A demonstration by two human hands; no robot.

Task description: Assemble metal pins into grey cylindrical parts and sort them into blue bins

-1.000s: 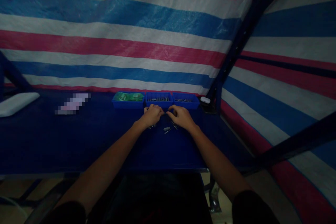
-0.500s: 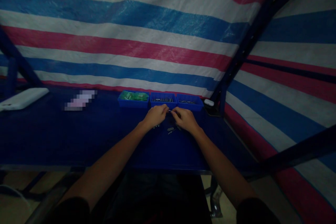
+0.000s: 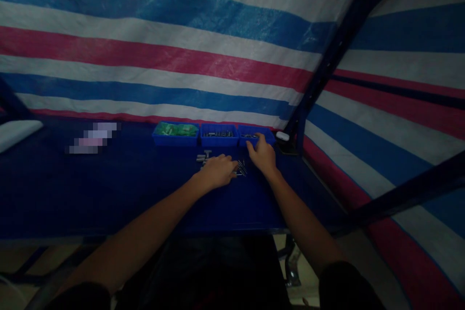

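My left hand [image 3: 219,171] rests low over the table among small metal parts [image 3: 241,168], its fingers bent together; what they hold, if anything, is too small to name. My right hand [image 3: 263,154] is at the front edge of the right blue bin [image 3: 271,136], thumb and fingers apart, nothing visible between them. Thin metal pieces lie in that bin. Short metal parts fill the middle blue bin [image 3: 219,141], and green material is in the left blue bin [image 3: 176,140]. More metal parts [image 3: 207,153] lie just behind my left hand.
On the blue table [image 3: 127,193], a white object [image 3: 20,133] lies at the far left, near a blurred patch [image 3: 95,138]. A small white case [image 3: 282,136] sits right of the bins. Striped sheeting [image 3: 163,53] and a dark metal frame [image 3: 319,75] stand behind.
My hands have parted from around a small thin piece. The right moved up to the right bin and opened; the left went down to the metal parts. The view has shifted slightly.
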